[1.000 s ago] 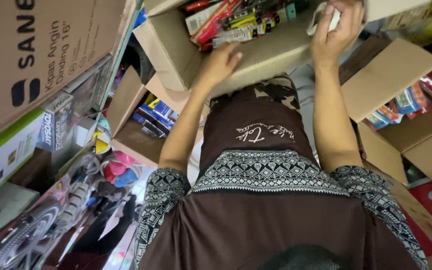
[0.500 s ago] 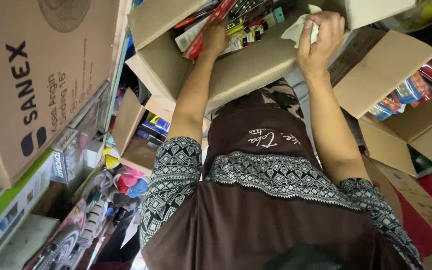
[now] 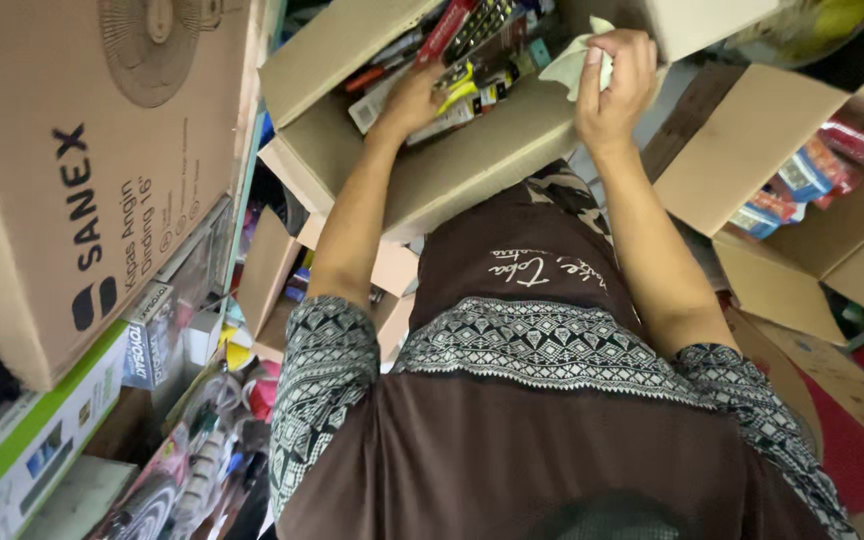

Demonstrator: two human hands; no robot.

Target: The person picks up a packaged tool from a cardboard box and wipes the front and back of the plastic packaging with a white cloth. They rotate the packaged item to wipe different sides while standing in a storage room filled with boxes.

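A crumpled pale cloth [image 3: 574, 62] is pinched in the right hand [image 3: 614, 85] at upper right of the frame. The left hand [image 3: 414, 100], fingers curled, is pressed onto flat packaged items [image 3: 472, 50] inside one open corrugated cardboard box [image 3: 452, 165].

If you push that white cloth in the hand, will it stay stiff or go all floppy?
Probably floppy: the white cloth sits crumpled in the right hand, folding around the fingers. It looks light for its size and unlikely to roll or break.
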